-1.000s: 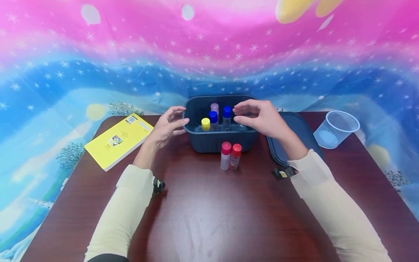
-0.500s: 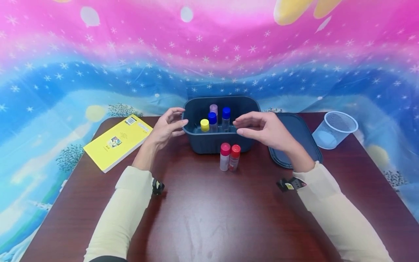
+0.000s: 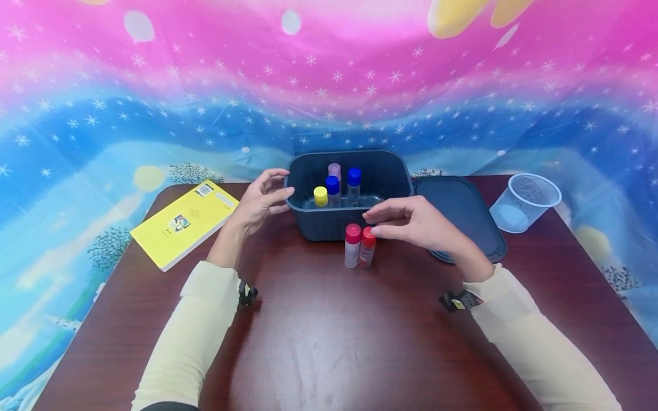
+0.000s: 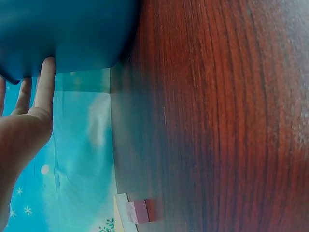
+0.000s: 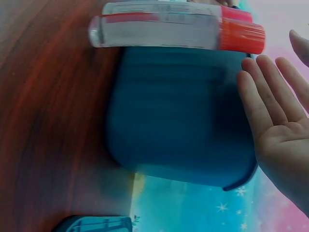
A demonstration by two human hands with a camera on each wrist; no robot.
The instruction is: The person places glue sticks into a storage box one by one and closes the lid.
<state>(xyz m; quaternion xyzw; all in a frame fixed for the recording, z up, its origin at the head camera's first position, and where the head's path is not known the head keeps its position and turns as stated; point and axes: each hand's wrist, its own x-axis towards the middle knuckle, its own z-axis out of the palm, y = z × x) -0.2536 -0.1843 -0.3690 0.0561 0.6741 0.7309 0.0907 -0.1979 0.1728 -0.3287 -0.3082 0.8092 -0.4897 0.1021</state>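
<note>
A dark grey plastic bin [image 3: 329, 222] stands at the back of the table, with small capped bottles inside: two with blue caps [image 3: 354, 176], one yellow [image 3: 320, 196] and one pale purple [image 3: 334, 171]. My left hand [image 3: 262, 197] rests its fairly straight fingers against the bin's left end, fingertips on the wall in the left wrist view. In front of the bin two bottles stand upright side by side, one with a crimson cap [image 3: 352, 251], one with an orange-red cap [image 3: 367, 251]. My right hand [image 3: 411, 220] holds nothing, its fingertips close to the orange-red cap.
To the right of the bin lies its dark lid [image 3: 457, 200], partly behind my right hand. Beyond it a white mesh cup [image 3: 529, 202] leans at a tilt. A yellow book [image 3: 180, 228] lies at the left edge. A patterned cloth [image 3: 329, 74] hangs behind the table.
My right hand has drawn back from above the bin and come down toward the two red-capped bottles. My left hand has stayed at the bin's left end.
</note>
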